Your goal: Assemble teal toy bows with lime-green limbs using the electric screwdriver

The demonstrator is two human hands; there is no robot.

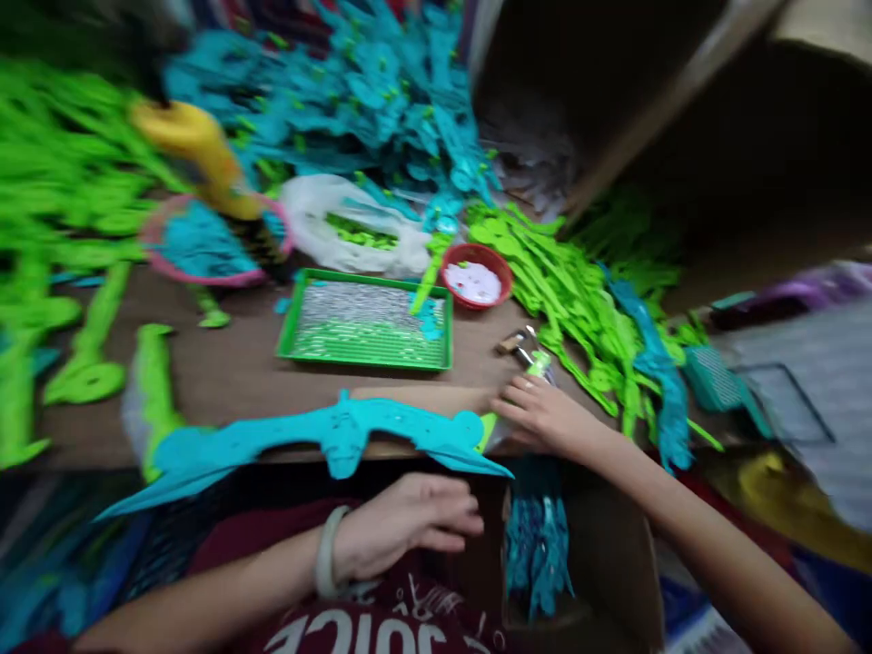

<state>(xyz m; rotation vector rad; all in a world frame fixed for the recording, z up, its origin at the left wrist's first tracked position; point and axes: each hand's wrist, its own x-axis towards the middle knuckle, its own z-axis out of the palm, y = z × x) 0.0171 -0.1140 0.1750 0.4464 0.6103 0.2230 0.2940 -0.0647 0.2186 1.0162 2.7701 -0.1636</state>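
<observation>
Brown table (238,363) bears one long blue piece (344,436) at its near edge. Left hand (412,522) hangs by it, grip loosely apart. Right hand (538,413) touches down beside its right end; whether that grip is closed, I cannot tell. Beyond: one green tray (364,356), one pink basket (160,263), one red bowl (470,298), one yellow tool (197,145).

Turquoise winged part (344,434) across table (238,372) edge

Pink-rimmed basin (262,278) — red bowl (467,302)
</observation>
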